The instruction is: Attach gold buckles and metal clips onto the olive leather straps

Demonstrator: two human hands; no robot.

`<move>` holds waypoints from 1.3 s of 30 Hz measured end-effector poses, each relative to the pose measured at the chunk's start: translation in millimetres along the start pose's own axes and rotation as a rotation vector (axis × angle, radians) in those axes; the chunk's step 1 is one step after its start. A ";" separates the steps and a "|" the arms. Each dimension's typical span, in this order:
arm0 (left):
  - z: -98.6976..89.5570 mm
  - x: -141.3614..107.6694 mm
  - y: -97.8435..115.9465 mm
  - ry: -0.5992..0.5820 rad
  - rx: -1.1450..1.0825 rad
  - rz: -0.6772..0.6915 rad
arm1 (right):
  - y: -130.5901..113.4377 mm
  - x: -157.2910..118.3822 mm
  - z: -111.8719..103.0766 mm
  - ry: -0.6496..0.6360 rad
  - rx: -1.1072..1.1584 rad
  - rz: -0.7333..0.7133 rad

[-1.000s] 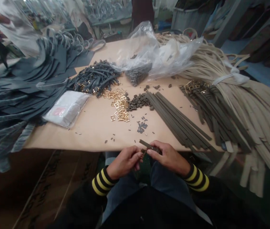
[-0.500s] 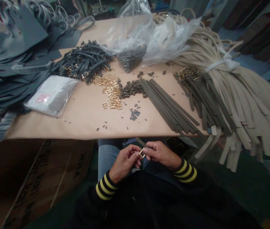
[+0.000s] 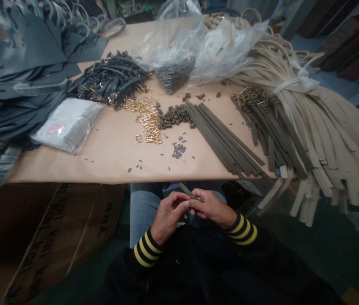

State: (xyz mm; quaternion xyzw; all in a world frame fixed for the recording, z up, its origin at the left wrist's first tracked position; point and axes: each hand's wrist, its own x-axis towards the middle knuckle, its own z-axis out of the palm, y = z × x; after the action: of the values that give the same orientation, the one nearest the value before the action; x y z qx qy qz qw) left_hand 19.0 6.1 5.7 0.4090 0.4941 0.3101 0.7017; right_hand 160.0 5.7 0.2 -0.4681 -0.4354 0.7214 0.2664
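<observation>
Right hand (image 3: 213, 208) pinches strap (image 3: 186, 190), left hand (image 3: 169, 214) pinched alongside, contents hidden — likely for steadiness; buckles (image 3: 150, 126) handy at eleven o'clock

Rocking a black long-sleeved top (image 3: 205, 262), pretty plain up front apart from a tiny pale speck (image 3: 177, 262). Finished off with stripy cuffs (image 3: 147, 249) at both wrists, black with chunky yellow bands, kinda bumblebee tbh. Paired with faded blue jeans (image 3: 142, 214), lighter down one leg.
</observation>
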 end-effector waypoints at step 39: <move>-2.2 -10.6 -7.4 0.010 -0.358 -0.308 | 1.3 -12.8 -9.6 0.000 -0.239 -0.004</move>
State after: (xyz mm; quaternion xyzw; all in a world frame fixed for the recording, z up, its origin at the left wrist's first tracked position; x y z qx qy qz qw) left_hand 13.8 -5.7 3.5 0.1962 0.4913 0.2844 0.7996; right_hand 174.1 -1.4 2.9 -0.4957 -0.5194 0.6637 0.2100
